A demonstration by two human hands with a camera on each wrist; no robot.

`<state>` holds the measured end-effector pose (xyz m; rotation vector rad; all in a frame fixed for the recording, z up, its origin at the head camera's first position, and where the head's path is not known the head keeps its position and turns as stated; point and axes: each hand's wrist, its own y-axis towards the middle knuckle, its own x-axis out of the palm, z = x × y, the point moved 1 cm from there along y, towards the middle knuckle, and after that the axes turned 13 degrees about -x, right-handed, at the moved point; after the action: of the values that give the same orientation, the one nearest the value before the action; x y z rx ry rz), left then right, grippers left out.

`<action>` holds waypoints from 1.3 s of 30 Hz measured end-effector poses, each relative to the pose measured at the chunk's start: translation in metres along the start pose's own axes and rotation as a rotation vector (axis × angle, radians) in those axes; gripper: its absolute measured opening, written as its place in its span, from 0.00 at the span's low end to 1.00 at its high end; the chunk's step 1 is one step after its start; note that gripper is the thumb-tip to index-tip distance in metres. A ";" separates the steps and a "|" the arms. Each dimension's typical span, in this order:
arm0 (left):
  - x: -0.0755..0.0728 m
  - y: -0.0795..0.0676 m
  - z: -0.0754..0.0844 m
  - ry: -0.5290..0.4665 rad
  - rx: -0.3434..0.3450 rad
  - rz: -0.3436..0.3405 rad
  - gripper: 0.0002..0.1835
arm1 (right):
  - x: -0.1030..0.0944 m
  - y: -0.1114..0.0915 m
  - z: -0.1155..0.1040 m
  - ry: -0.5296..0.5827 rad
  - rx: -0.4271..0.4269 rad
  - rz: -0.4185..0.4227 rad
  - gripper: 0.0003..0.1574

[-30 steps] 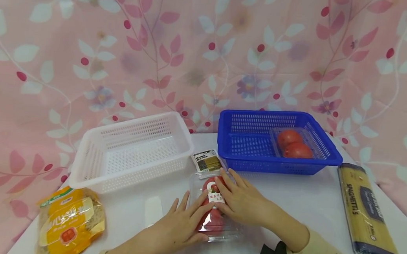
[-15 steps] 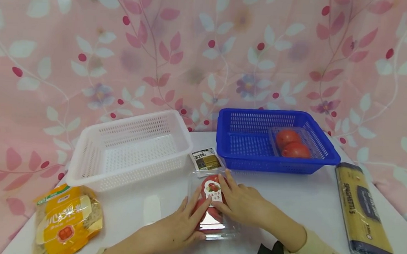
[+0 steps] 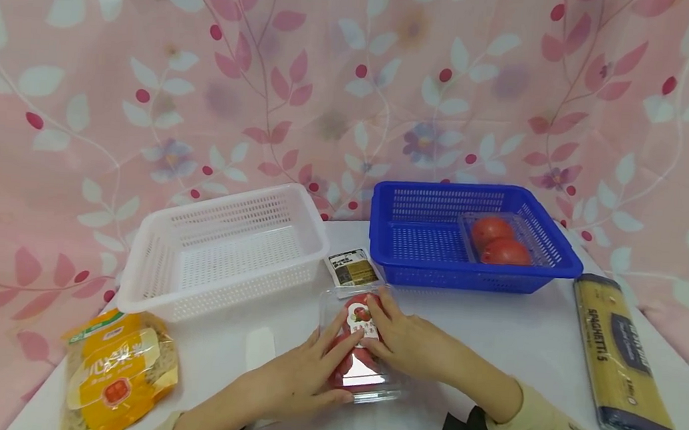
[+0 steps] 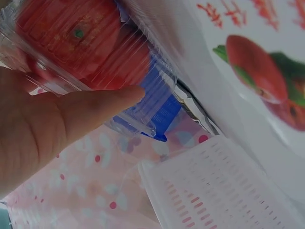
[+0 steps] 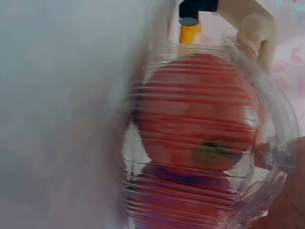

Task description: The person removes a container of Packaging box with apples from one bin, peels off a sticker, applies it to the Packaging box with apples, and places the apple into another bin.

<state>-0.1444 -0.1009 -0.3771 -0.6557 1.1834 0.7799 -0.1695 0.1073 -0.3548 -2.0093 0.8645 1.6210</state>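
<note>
In the head view a clear plastic clamshell (image 3: 376, 396) of tomatoes lies on the white table, with a white fruit label (image 3: 360, 313) on its lid. My left hand (image 3: 303, 379) rests on its left side, straight fingers over the lid. From the right, my right hand (image 3: 412, 343) touches the lid, its fingertips beside the label. Close up in the left wrist view, the thumb (image 4: 95, 107) lies stretched along the clear plastic, near a tomato (image 4: 71, 38). The right wrist view shows a tomato (image 5: 198, 114) through ribbed plastic.
Behind stand a white basket (image 3: 225, 293) and a blue basket (image 3: 466, 280) holding two boxed tomatoes (image 3: 493, 232). A small flat packet (image 3: 351, 269) lies between them. At left is a yellow bag (image 3: 117, 372), at right a spaghetti pack (image 3: 625, 361). A white strip (image 3: 260, 349) lies near my left hand.
My fingers have shifted slightly over the lid, and more of the label shows. The clamshell stays in nearly the same place.
</note>
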 end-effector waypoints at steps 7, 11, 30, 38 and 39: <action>0.005 0.004 0.002 0.072 0.024 0.140 0.43 | 0.007 -0.008 0.000 0.071 -0.039 0.037 0.45; 0.002 0.005 0.002 0.079 0.017 0.218 0.44 | 0.011 -0.013 -0.002 0.090 -0.098 0.070 0.45; -0.012 0.000 0.007 -0.016 -0.073 0.296 0.38 | 0.004 -0.007 -0.009 0.152 -0.079 0.115 0.45; -0.028 -0.005 0.006 -0.042 -0.048 0.429 0.34 | -0.014 0.004 -0.012 0.179 -0.091 0.154 0.46; -0.031 -0.005 0.006 -0.039 -0.039 0.447 0.34 | -0.018 0.006 -0.013 0.177 -0.099 0.163 0.46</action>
<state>-0.1424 -0.1048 -0.3457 -0.4063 1.2989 1.1877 -0.1668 0.0983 -0.3344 -2.2293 1.0551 1.6174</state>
